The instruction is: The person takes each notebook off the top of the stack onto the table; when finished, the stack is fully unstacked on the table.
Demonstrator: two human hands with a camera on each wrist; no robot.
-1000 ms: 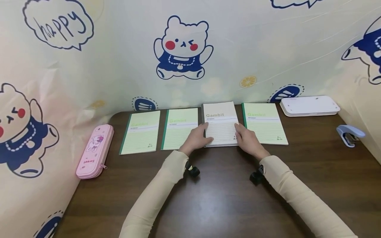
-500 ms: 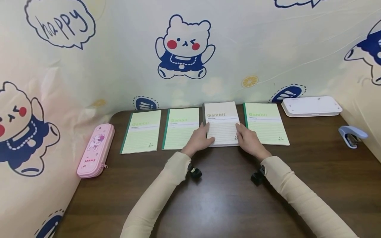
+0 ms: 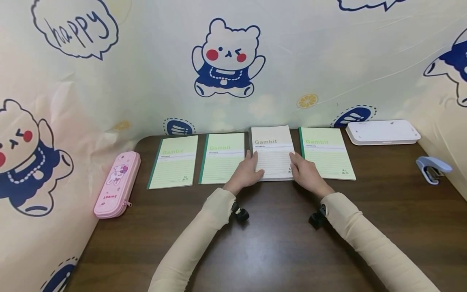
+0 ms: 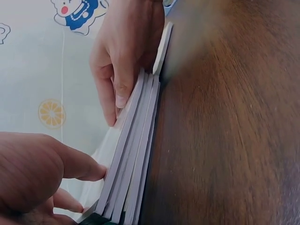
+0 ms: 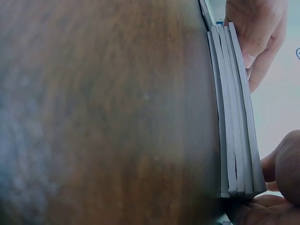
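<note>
A stack of several notebooks lies at the back of the table, topped by a grey-covered Gambit notebook (image 3: 274, 154). My left hand (image 3: 243, 172) holds the stack's left side, its thumb on the cover near the front edge. On the opposite side my right hand (image 3: 308, 173) grips the stack, thumb along the cover's right edge. In the left wrist view the layered page edges of the stack (image 4: 133, 154) show, with both hands at its sides. From the right wrist view the stack (image 5: 236, 112) stands nearly even, its layers slightly staggered.
Two green notebooks (image 3: 173, 162) (image 3: 223, 158) lie left of the stack, and another green notebook (image 3: 326, 154) is on its right. A pink pencil case (image 3: 116, 184) sits at the left edge. A white case (image 3: 383, 132) and blue stapler (image 3: 433, 169) stand at the right.
The hands and the notebook stack stay in place between them. Only the head view shifts slightly, moving everything a little to the right.
</note>
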